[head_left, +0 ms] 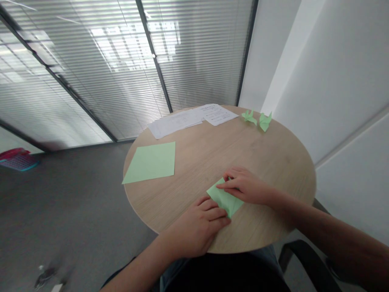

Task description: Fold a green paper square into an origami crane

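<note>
A small folded piece of light green paper (225,199) lies on the table in front of me, creased and turned at an angle. My left hand (203,225) rests on its near left edge, fingers stretched out and lying flat, the fingertips touching the paper near its closest corner. At the far right side my right hand (243,184) has one finger extended across the paper, while the others curl at its far edge. The right hand covers that part of the paper, so the fold beneath it is hidden.
On the round wooden table (206,150) lie a flat green sheet (153,161) at the left and printed white papers (179,122) at the back. Two folded green paper figures (249,117) stand back right. A basket (18,160) is on the floor; a chair armrest (306,259) sits near right.
</note>
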A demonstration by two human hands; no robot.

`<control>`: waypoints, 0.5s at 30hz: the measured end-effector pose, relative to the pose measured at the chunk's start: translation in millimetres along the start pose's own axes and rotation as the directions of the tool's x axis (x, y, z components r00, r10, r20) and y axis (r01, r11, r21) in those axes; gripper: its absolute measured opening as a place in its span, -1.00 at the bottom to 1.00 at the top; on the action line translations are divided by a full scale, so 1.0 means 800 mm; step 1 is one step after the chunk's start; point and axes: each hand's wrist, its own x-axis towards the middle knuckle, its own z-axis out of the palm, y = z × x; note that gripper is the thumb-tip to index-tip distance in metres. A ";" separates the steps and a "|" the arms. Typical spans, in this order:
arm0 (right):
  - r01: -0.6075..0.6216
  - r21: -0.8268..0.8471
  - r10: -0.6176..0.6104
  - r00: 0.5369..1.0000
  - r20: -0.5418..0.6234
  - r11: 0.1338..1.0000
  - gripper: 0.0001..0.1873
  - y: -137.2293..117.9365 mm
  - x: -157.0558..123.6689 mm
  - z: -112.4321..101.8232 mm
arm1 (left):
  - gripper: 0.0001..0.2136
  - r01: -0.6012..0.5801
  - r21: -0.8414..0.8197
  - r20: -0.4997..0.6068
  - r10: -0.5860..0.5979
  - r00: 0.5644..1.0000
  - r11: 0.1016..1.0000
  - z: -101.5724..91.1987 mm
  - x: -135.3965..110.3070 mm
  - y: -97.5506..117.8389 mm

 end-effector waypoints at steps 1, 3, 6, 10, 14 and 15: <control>-0.004 0.003 0.004 1.000 -0.008 1.000 -0.71 -0.001 -0.001 0.001 | -0.64 0.012 0.001 0.003 -0.012 1.000 1.000 -0.001 0.000 0.001; -0.010 0.008 0.011 1.000 -0.020 1.000 -0.72 -0.004 -0.001 0.002 | -0.65 0.049 0.005 -0.003 -0.049 0.999 0.999 -0.002 0.002 0.005; -0.025 0.024 0.026 0.999 -0.027 0.999 -0.72 -0.004 -0.002 0.002 | -0.62 0.108 0.021 -0.047 -0.107 0.993 0.994 0.003 0.005 0.011; -0.074 0.101 0.081 0.995 -0.058 0.992 -0.71 0.007 -0.006 -0.002 | -0.61 0.153 0.016 -0.073 -0.152 0.986 0.988 0.013 0.008 0.016; -0.161 0.136 0.171 0.983 -0.068 0.978 -0.76 0.026 -0.013 -0.007 | -0.60 0.160 -0.005 -0.060 -0.160 0.985 0.987 0.013 0.008 0.016; -0.170 0.142 0.180 0.982 -0.059 0.975 -0.75 0.029 -0.014 -0.008 | -0.59 0.162 -0.009 -0.059 -0.162 0.985 0.987 0.012 0.007 0.016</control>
